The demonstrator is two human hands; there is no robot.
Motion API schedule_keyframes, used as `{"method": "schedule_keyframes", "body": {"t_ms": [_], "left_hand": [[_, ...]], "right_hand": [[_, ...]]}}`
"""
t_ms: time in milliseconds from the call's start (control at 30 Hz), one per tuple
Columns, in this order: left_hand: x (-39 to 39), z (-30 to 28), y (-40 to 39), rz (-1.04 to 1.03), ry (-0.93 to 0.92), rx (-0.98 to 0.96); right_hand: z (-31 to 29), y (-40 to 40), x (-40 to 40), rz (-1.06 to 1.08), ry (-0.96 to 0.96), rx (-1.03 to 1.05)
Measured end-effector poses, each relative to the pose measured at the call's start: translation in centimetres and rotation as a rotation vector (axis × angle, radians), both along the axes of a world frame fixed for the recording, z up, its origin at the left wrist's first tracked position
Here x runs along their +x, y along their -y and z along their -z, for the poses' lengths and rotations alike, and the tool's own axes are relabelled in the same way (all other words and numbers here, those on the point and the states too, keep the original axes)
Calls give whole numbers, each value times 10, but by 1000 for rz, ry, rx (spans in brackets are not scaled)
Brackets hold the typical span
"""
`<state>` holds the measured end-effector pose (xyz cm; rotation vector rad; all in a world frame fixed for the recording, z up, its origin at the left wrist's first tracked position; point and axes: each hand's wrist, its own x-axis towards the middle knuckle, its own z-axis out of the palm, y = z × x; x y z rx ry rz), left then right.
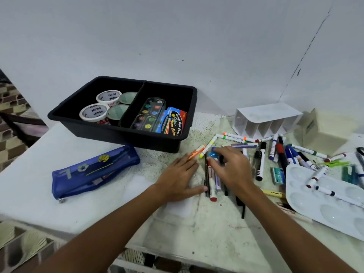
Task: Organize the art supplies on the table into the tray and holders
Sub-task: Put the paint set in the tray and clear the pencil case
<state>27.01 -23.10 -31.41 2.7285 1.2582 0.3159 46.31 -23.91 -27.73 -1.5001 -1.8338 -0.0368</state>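
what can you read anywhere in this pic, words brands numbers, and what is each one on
"Ninso": printed repeatedly on the two white tape rolls in the black tray.
"Water Colour": on the blue paint box in the tray; its other script is too blurred.
"No.10": on the small teal box beside the palette.
Marker barrel print: too small to read.

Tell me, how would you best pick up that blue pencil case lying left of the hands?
I would pinch the blue pencil case across its narrow width near the middle, coming straight down from above. It lies flat on the table, long and slim, with bare surface along both long edges, so fingers fit either side. Being soft mesh, it may sag if lifted by one end.
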Motion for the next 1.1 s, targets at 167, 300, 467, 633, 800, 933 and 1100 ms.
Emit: {"method": "schedule_keyframes", "body": {"t_ms": [167,300,467,633,800,933,1100], "left_hand": [[-13,-12,-1,75,40,-65],[-62,-31,6,65,6,41],[-165,-37,28,-86,172,346],[-264,-22,59,-204,167,350],[-290,-11,74,-234,47,174],[-287,-7,72,-222,-1,189],[-283,-4,65,-308,62,297]], "right_hand": [[-2,12,-30,-92,-21,105],[-3,9,-63,-192,-58,131],[5,2,-124,-354,-71,124],[13,0,-190,-503,-1,153],[28,-5,-224,-727,105,164],[35,-8,-229,-749,159,128],[28,-16,-237,-696,120,130]]}}
